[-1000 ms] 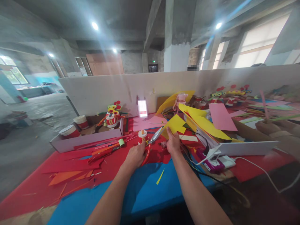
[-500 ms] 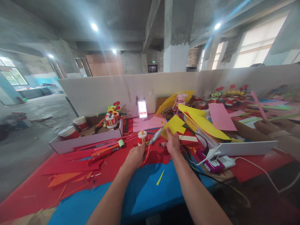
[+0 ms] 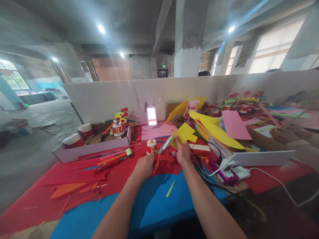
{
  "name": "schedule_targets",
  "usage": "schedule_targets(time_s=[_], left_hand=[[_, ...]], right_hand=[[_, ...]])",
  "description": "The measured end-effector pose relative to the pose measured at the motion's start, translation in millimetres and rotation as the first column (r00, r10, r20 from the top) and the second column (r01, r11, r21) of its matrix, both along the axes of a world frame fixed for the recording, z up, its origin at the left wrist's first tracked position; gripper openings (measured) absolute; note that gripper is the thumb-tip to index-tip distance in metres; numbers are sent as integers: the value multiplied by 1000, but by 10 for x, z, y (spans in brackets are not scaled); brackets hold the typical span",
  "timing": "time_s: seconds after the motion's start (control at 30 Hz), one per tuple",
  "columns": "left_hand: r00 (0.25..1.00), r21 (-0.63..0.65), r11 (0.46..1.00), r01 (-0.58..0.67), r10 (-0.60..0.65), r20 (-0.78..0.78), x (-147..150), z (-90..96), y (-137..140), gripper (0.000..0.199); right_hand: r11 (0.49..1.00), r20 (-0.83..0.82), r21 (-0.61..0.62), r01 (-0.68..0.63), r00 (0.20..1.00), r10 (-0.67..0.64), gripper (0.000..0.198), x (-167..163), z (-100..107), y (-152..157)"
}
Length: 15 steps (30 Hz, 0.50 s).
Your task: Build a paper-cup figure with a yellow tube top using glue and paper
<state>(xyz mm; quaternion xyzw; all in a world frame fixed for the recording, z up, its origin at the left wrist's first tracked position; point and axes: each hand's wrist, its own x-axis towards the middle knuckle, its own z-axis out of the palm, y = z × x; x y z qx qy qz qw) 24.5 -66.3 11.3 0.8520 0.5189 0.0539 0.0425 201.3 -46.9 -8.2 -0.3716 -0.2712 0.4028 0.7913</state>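
My left hand (image 3: 145, 167) is closed round the orange-red handles of a pair of scissors (image 3: 165, 144), whose blades point up and right. The blade tips reach the left edge of a piece of yellow paper (image 3: 186, 131). My right hand (image 3: 183, 153) pinches that paper along its lower edge. Just beyond my left hand stands a small paper cup (image 3: 151, 145) with a white top and red sides. A thin yellow paper offcut (image 3: 170, 189) lies on the blue sheet (image 3: 159, 199) between my forearms.
Left, a white tray (image 3: 94, 151) holds paper cups and a cup figure (image 3: 118, 127). Right stand a box of coloured paper (image 3: 264, 157) and a purple power strip (image 3: 221, 172) with cables. Scissors-cut red and orange scraps (image 3: 72, 189) lie left. Another person's hand (image 3: 279, 136) is far right.
My hands, the scissors and the yellow paper have barely moved. At the far right, the other person's pink strip has tipped lower and to the left.
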Motion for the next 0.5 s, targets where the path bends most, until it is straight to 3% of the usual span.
schedule_targets(time_s=[0.2,0.5], left_hand=[[999,10,1000,-12,12,-40,35,29,-14,48],[998,-12,1000,-16,15,-57,58,94,-34,31]], right_hand=[[999,-45,-29,-29,999,27,52,-27,32,-26],[999,-48,-38,-27,999,25,52,-17,45,-29]])
